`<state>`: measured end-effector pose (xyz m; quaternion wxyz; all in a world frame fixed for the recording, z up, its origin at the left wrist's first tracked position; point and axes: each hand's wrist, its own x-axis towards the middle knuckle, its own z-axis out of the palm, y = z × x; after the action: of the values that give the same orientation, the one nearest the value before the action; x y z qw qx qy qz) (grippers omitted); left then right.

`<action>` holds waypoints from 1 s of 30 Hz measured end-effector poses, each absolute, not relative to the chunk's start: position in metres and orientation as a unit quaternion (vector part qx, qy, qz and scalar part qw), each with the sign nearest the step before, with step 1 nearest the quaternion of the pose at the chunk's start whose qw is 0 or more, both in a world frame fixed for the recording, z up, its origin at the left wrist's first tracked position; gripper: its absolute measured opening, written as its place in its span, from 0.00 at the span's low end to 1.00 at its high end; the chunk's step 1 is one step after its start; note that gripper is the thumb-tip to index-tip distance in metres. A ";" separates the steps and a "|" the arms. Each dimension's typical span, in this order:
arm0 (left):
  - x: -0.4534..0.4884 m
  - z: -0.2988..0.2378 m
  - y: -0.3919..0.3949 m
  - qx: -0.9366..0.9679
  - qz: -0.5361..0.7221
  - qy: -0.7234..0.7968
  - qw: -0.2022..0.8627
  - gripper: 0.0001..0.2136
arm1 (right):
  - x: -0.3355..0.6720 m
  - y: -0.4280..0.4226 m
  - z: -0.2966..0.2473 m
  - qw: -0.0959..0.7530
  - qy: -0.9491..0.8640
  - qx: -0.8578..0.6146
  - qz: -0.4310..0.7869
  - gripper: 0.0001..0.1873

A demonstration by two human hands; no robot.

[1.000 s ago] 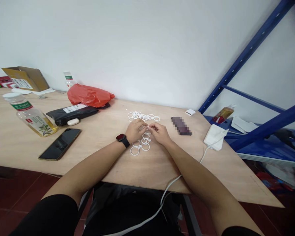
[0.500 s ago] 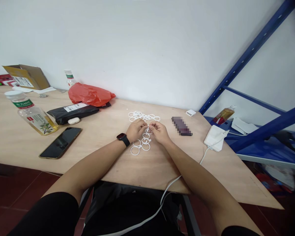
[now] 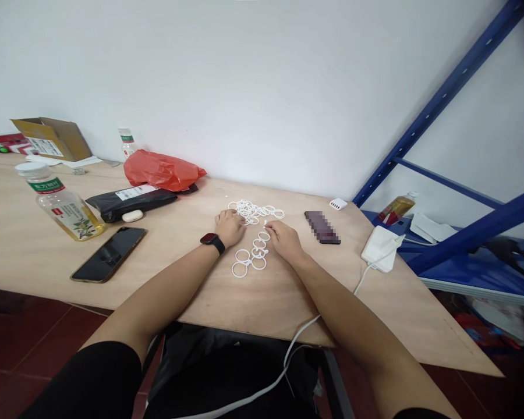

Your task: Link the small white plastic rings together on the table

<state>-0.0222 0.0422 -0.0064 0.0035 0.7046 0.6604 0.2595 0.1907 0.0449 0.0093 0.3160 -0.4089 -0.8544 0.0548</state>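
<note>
My right hand (image 3: pixel 287 241) is closed, thumb and fingertips pinching the upper end of a short chain of white plastic rings (image 3: pixel 258 263). This chain runs toward me across the table, its linked loops lying flat and bending left at the near end. A small white tip shows above the pinching fingers. My left hand (image 3: pixel 230 227), with a dark smartwatch (image 3: pixel 210 239) on its wrist, lies palm down with fingers apart, at the left edge of a heap of white rings (image 3: pixel 247 208). Its fingertips are partly hidden, and nothing shows in it.
On the left are a phone (image 3: pixel 109 255), a drink bottle (image 3: pixel 63 203), a white earphone case (image 3: pixel 133 216), a black parcel (image 3: pixel 133 201) and a red plastic bag (image 3: pixel 163 170). Rightward lie a pixelated dark object (image 3: pixel 322 227), a white charger (image 3: pixel 379 249) with cable, and a blue rack (image 3: pixel 445 93).
My left hand has let go of the chain's end and moved left to the heap of rings. My right hand stays at the chain's end.
</note>
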 end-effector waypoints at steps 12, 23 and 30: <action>-0.017 -0.007 0.042 0.699 0.298 0.650 0.024 0.07 | 0.186 0.044 0.009 0.210 -0.890 -0.400 0.054 0.09; -0.008 0.005 0.034 0.775 0.440 0.454 -0.004 0.06 | 0.190 0.052 0.003 0.433 -0.798 -0.406 0.107 0.14; -0.003 0.003 0.032 0.810 0.447 0.379 0.002 0.03 | 0.188 0.047 0.005 0.460 -0.798 -0.366 0.130 0.13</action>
<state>-0.0031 0.0323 0.0032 0.0020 0.8104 0.3786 0.4471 0.1884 0.0469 0.0053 0.4600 -0.3662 -0.7983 0.1301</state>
